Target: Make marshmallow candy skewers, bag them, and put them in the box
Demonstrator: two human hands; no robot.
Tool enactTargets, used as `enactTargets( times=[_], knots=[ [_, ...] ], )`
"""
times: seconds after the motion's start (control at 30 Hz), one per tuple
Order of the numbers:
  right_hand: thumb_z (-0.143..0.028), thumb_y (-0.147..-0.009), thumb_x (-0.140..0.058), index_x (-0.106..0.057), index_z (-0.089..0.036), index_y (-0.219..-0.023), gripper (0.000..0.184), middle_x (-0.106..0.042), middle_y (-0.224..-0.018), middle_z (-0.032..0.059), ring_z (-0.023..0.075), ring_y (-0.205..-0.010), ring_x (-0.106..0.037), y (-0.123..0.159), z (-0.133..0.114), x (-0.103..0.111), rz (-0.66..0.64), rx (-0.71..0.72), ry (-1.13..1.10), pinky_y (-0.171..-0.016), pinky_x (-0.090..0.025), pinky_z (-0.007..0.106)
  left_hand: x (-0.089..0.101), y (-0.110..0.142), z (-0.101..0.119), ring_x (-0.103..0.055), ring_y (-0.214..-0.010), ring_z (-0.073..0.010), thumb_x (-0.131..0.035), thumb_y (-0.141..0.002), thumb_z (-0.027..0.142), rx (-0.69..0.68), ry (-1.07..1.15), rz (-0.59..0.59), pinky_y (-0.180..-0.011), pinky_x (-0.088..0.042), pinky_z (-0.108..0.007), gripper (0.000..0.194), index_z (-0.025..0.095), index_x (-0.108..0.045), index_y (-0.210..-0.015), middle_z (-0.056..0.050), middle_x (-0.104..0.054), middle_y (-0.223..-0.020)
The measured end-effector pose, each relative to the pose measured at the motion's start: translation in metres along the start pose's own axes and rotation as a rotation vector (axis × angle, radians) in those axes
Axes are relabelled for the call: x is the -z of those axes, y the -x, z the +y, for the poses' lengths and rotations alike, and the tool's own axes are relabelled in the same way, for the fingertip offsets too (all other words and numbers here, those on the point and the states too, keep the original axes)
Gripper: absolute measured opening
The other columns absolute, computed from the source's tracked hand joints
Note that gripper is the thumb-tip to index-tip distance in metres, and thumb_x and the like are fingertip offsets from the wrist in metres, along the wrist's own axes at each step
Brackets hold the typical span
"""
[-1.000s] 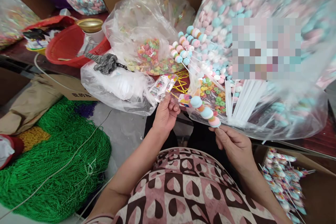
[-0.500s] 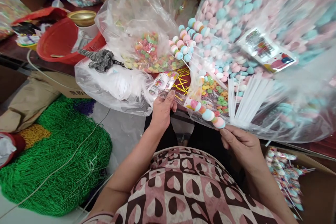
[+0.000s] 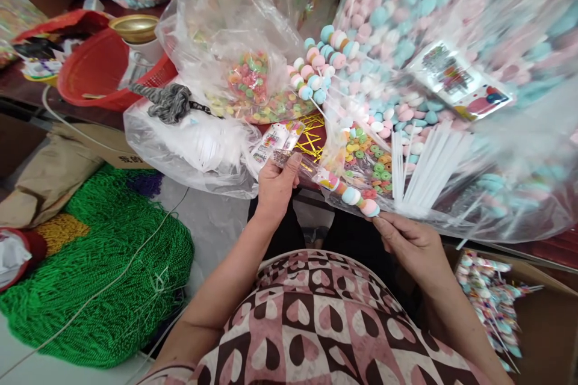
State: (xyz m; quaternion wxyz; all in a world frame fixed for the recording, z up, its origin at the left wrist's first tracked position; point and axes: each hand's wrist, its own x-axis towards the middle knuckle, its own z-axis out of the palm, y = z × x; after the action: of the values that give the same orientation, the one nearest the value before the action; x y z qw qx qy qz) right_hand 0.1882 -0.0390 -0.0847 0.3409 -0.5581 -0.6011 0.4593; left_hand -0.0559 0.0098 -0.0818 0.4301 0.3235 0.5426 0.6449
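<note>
Soft light, sheen on plastic bag (image 3: 208, 15), stretched edges

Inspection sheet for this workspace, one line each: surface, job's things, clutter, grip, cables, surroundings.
Surface: dark red table, largely covered.
Job's things: candy skewer, seemingly inside a clear printed wrapper.
Clutter: gold ties, white sticks, ring candies, red basket.
Grip: left hand pinches the wrapper's end; right hand holds the skewer's lower end.
Cables: thin pale cord across green strands; whether electrical, cannot tell.
Surroundings: strands heaped at left; carton at right holding wrapped skewers.
</note>
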Motion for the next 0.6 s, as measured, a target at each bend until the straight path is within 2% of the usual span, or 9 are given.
enactTargets(
  times=[0.1, 0.2, 0.27, 0.47, 0.6],
  knots=[
    [-0.051, -0.082, -0.067, -0.077, -0.019, -0.086, 0.034, -0.043, -0.042, -0.0057, 0.0088, -0.037, -0.037, 0.000, -0.002, 0.000, -0.043, -0.123, -0.112, -0.039, -0.029, 0.023, 0.000, 0.004, 0.001, -0.043, -0.047, -0.0059, -0.073, -0.077, 0.048, -0.025, -0.061, -0.034, -0.048, -0.035, -0.020, 0.038, 0.019, -0.054, -0.063, 0.006, -0.049, -0.050],
    [-0.055, -0.082, -0.066, -0.077, -0.017, -0.086, 0.039, -0.041, -0.038, -0.0064, 0.0084, -0.036, -0.035, 0.000, -0.003, -0.003, -0.132, -0.220, -0.181, -0.040, -0.029, 0.023, -0.004, 0.009, 0.001, -0.044, -0.047, -0.0059, -0.072, -0.078, 0.049, 0.023, -0.026, -0.096, -0.047, -0.036, -0.021, 0.038, 0.018, -0.056, -0.063, 0.005, -0.050, -0.050],
    [-0.056, -0.083, -0.065, -0.077, -0.017, -0.088, 0.041, -0.042, -0.038, -0.0063, 0.0085, -0.036, -0.036, 0.001, -0.002, -0.008, -0.177, -0.246, -0.198, -0.041, -0.030, 0.023, -0.006, 0.010, 0.000, -0.043, -0.045, -0.0058, -0.074, -0.076, 0.049, 0.051, 0.021, -0.093, -0.046, -0.035, -0.021, 0.036, 0.019, -0.058, -0.066, 0.006, -0.050, -0.050],
    [-0.051, -0.086, -0.062, -0.074, -0.018, -0.100, 0.038, -0.049, -0.048, -0.0047, 0.0101, -0.043, -0.042, 0.005, 0.001, -0.017, -0.127, -0.238, -0.270, -0.042, -0.034, 0.022, -0.010, 0.007, -0.003, -0.040, -0.041, -0.0052, -0.078, -0.071, 0.047, 0.137, 0.160, -0.071, -0.042, -0.033, -0.021, 0.036, 0.020, -0.054, -0.067, 0.008, -0.045, -0.048],
    [-0.049, -0.088, -0.061, -0.075, -0.017, -0.097, 0.036, -0.046, -0.045, -0.0058, 0.0086, -0.041, -0.040, 0.005, 0.000, -0.021, -0.201, -0.164, -0.247, -0.044, -0.034, 0.022, -0.012, 0.007, -0.001, -0.041, -0.042, -0.0051, -0.080, -0.069, 0.046, 0.157, 0.213, -0.037, -0.042, -0.034, -0.020, 0.040, 0.019, -0.051, -0.066, 0.009, -0.042, -0.048]
  ],
)
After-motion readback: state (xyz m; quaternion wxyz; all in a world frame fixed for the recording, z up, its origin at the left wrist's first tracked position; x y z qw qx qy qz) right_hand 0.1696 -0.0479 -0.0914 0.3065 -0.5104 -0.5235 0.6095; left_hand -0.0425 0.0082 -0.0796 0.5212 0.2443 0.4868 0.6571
